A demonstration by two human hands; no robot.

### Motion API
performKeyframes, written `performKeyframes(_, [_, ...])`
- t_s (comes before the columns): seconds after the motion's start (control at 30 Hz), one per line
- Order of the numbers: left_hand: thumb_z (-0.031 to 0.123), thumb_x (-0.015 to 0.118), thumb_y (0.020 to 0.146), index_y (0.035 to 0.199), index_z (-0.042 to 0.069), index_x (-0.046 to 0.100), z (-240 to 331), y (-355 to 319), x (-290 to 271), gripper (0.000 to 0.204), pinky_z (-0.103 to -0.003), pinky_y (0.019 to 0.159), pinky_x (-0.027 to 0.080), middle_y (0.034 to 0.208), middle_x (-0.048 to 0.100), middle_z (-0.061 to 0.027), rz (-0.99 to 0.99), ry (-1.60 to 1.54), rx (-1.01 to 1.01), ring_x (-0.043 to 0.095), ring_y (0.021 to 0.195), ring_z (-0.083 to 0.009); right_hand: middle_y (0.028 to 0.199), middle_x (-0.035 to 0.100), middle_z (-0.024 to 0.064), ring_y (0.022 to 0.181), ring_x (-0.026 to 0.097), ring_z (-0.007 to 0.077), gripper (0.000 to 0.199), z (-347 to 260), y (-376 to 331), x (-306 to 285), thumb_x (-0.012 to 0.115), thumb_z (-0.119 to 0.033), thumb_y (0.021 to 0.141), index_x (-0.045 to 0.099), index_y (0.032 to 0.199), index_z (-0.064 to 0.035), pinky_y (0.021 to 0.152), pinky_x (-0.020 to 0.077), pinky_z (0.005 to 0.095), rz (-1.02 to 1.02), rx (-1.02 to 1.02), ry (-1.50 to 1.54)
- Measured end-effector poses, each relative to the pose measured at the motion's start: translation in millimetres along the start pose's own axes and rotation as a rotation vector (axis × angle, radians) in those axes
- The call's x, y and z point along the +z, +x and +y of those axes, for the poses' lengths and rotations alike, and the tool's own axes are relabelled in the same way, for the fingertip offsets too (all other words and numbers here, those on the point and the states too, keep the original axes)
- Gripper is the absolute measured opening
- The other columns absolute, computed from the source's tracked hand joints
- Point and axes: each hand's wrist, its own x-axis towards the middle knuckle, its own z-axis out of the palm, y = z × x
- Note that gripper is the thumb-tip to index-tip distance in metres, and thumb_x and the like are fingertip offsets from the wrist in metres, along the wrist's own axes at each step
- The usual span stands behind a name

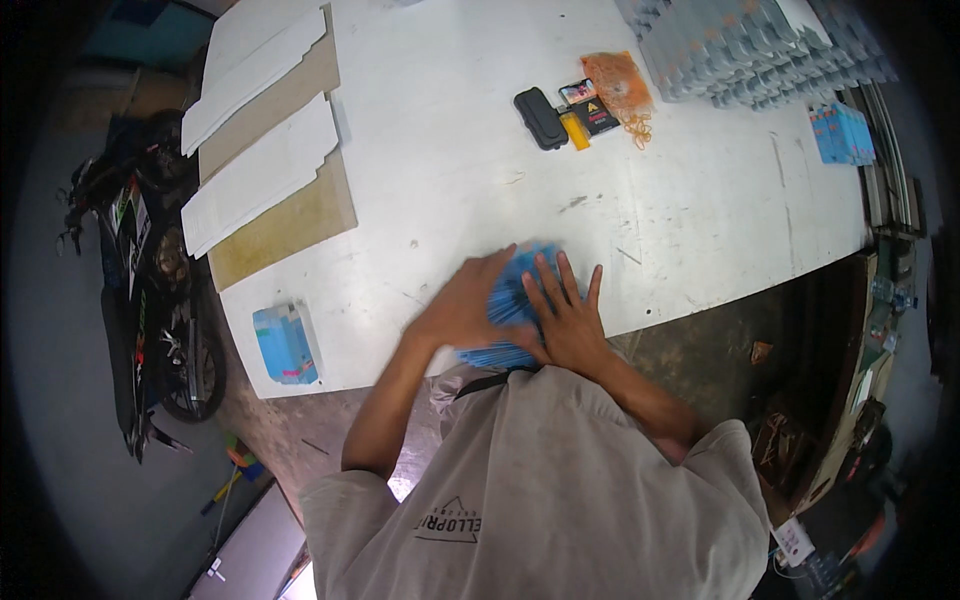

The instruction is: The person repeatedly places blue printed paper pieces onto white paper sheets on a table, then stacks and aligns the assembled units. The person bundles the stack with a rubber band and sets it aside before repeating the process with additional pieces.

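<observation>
Where the two hands meet: a fanned blue stack [508, 288] of thin pieces lies at the middle of the frame, by the near edge of the white surface [450, 190] and close to the grey shirt [570, 470]; its outline is partly blurred.
Left hand [468, 298]: curved over the stack's left side, with some fingertips hidden or smeared by motion, so I cannot tell whether its grip closes on any pieces.
Right hand [572, 328]: laid over the stack's right side, fingers spread; its grip is wide, with no pinch visible.
Work at the stack: probably working loose pieces into order, by evening their edges or turning them; the blur hides which.
Next move on the blue pieces: seems to call for the two palms to bear in from opposite sides, bringing the fanned edges flush without pushing any piece over the near edge.
Squared blue block [285, 345]: at the lower left of the surface, well apart from the hands; its even sides suggest the shape to match.
Blue bundles [843, 135]: at the upper right, below the grey stacked rows [735, 55].
Orange bands [617, 85]: at the upper right of centre, beside a black case [541, 118]; using one would need a long reach.
</observation>
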Motion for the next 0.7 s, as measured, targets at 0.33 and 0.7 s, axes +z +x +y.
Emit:
performKeyframes(0.33, [0.076,0.017,0.106,0.144,0.002,0.064,-34,27,-43,0.096,-0.043,0.121,0.038,0.140,0.066,-0.0216,-0.047,-0.522,-0.237,0.057,0.137,-0.0320,0.171,0.030,0.0200,0.159,0.024,0.0422,0.090,-43,38,36,0.056,-0.071,0.095,0.044,0.160,-0.0104,0.119,0.0161,0.0770,0.027,-0.215,0.120])
performKeyframes(0.7, [0.059,0.039,0.112,0.128,0.000,0.067,-52,17,-19,0.067,-0.037,0.110,0.044,0.126,0.068,-0.0162,0.073,-0.597,-0.233,0.060,0.121,-0.0243,0.171,0.023,0.0279,0.160,0.018,0.0461,0.093,-20,43,15,0.054,-0.070,0.098,0.038,0.162,-0.0047,0.121,0.0117,0.0768,-0.016,0.051,0.075])
